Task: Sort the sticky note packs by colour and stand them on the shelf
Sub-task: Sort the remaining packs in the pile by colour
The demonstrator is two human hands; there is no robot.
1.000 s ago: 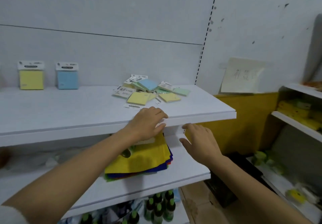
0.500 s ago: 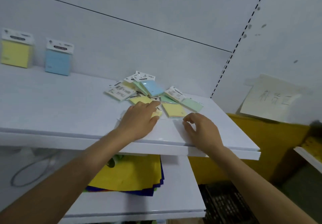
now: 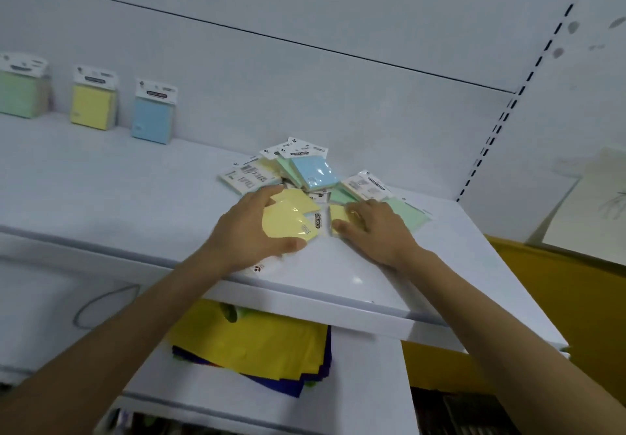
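Observation:
A loose pile of sticky note packs (image 3: 305,177) in yellow, green and blue lies on the white shelf (image 3: 101,190). My left hand (image 3: 247,231) grips a yellow pack (image 3: 284,223) at the pile's near edge, thumb below and fingers above. My right hand (image 3: 376,231) pinches another yellow pack (image 3: 337,219) beside it. Against the back wall stand a green pack (image 3: 20,92), a yellow pack (image 3: 93,102) and a blue pack (image 3: 152,116), upright in a row.
The lower shelf (image 3: 366,383) holds a stack of yellow and dark blue sheets (image 3: 257,346). A paper note (image 3: 589,211) is stuck on the right wall above a yellow panel (image 3: 542,299). A perforated upright (image 3: 508,102) marks the shelf's right end.
Both hands have moved up from the shelf's front edge to the pile and each has taken hold of a yellow pack. The view has turned left, bringing the green upright pack into sight.

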